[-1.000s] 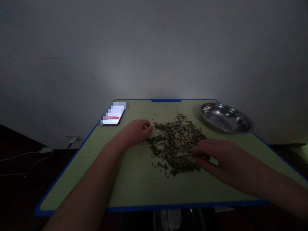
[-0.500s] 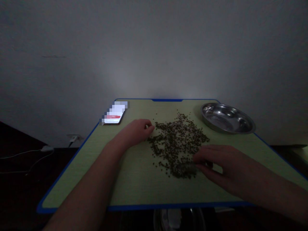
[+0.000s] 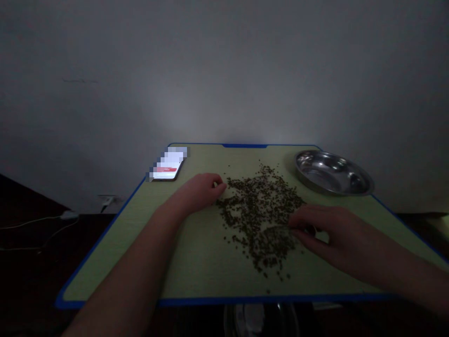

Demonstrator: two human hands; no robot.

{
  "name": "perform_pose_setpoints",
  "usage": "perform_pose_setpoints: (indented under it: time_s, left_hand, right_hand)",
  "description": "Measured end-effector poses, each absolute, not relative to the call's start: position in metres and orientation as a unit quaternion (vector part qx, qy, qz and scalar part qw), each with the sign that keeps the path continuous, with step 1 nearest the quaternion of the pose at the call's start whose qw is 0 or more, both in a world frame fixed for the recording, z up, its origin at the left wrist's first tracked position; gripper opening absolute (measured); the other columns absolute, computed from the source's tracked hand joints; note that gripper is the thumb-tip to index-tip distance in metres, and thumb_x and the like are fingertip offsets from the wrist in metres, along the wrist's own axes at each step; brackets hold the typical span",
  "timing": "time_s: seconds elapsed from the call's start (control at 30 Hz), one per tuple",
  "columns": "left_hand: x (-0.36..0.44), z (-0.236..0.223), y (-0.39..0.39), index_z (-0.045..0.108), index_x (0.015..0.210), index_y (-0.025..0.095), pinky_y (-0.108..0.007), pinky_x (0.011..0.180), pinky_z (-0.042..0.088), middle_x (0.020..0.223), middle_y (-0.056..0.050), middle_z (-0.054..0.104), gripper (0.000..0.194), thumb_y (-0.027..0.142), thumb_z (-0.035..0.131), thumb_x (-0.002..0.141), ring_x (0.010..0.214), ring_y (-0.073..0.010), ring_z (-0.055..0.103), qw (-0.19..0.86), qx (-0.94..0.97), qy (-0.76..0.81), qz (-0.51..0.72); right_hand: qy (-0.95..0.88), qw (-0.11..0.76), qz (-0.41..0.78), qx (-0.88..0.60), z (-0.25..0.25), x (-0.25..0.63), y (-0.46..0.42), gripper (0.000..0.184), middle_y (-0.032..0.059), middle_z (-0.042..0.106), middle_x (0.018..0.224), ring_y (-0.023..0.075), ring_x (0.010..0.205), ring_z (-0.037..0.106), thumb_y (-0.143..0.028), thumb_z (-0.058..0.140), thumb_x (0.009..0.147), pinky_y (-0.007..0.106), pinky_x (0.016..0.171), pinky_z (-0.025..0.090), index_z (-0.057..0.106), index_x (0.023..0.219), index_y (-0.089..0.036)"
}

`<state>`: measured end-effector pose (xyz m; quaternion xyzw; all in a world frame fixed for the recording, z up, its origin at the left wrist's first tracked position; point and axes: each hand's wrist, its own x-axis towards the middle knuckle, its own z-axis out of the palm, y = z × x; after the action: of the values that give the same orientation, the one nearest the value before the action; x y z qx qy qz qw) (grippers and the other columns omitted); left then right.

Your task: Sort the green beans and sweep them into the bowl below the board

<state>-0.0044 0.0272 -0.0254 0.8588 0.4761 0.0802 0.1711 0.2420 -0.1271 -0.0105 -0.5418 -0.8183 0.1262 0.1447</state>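
Right hand (image 3: 321, 231): fingertips pinched on a blurry thin tool (image 3: 277, 230), held over the dark beans (image 3: 257, 201) scattered mid-table. Left hand (image 3: 203, 192): thumb and forefinger together, beside the beans' left edge; can't tell if anything's between. Metal bowl (image 3: 333, 173) far right, phone (image 3: 167, 164) far left on the green table (image 3: 206, 276).

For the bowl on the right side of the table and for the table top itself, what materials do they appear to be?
Bowl: looks like metal, probably stainless steel, with a polished finish; it shows bright, sharp highlights and mirror-like reflections inside.
Table top: possibly laminated board with a pale green, rather matt finish; faint streaks and soft sheen suggest this, but plastic is possible.
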Motion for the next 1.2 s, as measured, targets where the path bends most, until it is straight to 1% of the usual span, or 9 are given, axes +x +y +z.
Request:
perform_pose_setpoints:
  time_s: [0.1, 0.2, 0.37, 0.63, 0.83, 1.0, 1.2]
  left_hand:
    - [-0.005, -0.025, 0.027, 0.067, 0.089, 0.016, -0.029, 0.062, 0.041, 0.082, -0.009, 0.07, 0.036, 0.039, 0.041, 0.085, 0.066, -0.017, 0.058, 0.171, 0.859, 0.476, 0.077]
    - [-0.006, -0.025, 0.027, 0.067, 0.088, 0.016, -0.029, 0.062, 0.041, 0.083, -0.009, 0.07, 0.036, 0.039, 0.04, 0.085, 0.067, -0.0168, 0.058, 0.169, 0.861, 0.472, 0.079]
    - [-0.006, -0.027, 0.028, 0.068, 0.089, 0.016, -0.029, 0.063, 0.041, 0.083, -0.008, 0.07, 0.036, 0.04, 0.041, 0.085, 0.068, -0.0166, 0.058, 0.165, 0.863, 0.471, 0.084]
    - [-0.006, -0.027, 0.027, 0.067, 0.09, 0.017, -0.029, 0.062, 0.041, 0.082, -0.008, 0.071, 0.037, 0.041, 0.04, 0.086, 0.067, -0.0168, 0.058, 0.166, 0.865, 0.467, 0.081]
    - [-0.005, -0.026, 0.026, 0.068, 0.09, 0.016, -0.029, 0.063, 0.041, 0.084, -0.009, 0.07, 0.036, 0.039, 0.04, 0.085, 0.068, -0.0173, 0.058, 0.161, 0.868, 0.463, 0.079]
    - [-0.005, -0.027, 0.028, 0.068, 0.09, 0.015, -0.03, 0.063, 0.041, 0.083, -0.009, 0.07, 0.036, 0.04, 0.041, 0.085, 0.068, -0.018, 0.059, 0.159, 0.868, 0.463, 0.081]
    - [-0.005, -0.026, 0.027, 0.068, 0.089, 0.016, -0.029, 0.062, 0.041, 0.081, -0.008, 0.07, 0.036, 0.039, 0.041, 0.085, 0.067, -0.0167, 0.058, 0.164, 0.866, 0.467, 0.074]
  right_hand:
    - [-0.821, 0.141, 0.126, -0.539, -0.012, 0.24, -0.13, 0.015, -0.001, 0.061, 0.073, 0.0134, 0.065, 0.056, -0.022, 0.048, 0.089, 0.027, 0.06, 0.04, 0.06, 0.08, -0.022]
    - [-0.824, 0.138, 0.129, -0.535, -0.012, 0.239, -0.133, 0.014, -0.0013, 0.062, 0.074, 0.0137, 0.067, 0.057, -0.022, 0.049, 0.089, 0.028, 0.062, 0.04, 0.062, 0.084, -0.023]
    - [-0.815, 0.154, 0.159, -0.535, -0.009, 0.234, -0.13, 0.013, -0.0025, 0.065, 0.077, 0.013, 0.068, 0.058, -0.027, 0.051, 0.089, 0.027, 0.063, 0.041, 0.064, 0.088, -0.025]
    - [-0.817, 0.142, 0.208, -0.518, -0.002, 0.217, -0.117, 0.016, -0.0006, 0.069, 0.08, 0.014, 0.071, 0.06, -0.019, 0.052, 0.088, 0.026, 0.062, 0.042, 0.067, 0.089, -0.024]
    - [-0.798, 0.151, 0.249, -0.527, -0.006, 0.216, -0.123, 0.013, -0.0018, 0.069, 0.08, 0.0135, 0.071, 0.06, -0.025, 0.055, 0.088, 0.025, 0.063, 0.044, 0.068, 0.088, -0.025]
    - [-0.796, 0.133, 0.266, -0.527, -0.01, 0.216, -0.121, 0.013, -0.002, 0.068, 0.077, 0.0136, 0.07, 0.059, -0.023, 0.056, 0.087, 0.025, 0.062, 0.042, 0.068, 0.085, -0.024]
    - [-0.793, 0.134, 0.278, -0.525, -0.013, 0.216, -0.119, 0.014, -0.0009, 0.068, 0.078, 0.014, 0.07, 0.059, -0.022, 0.055, 0.088, 0.026, 0.063, 0.042, 0.068, 0.086, -0.023]
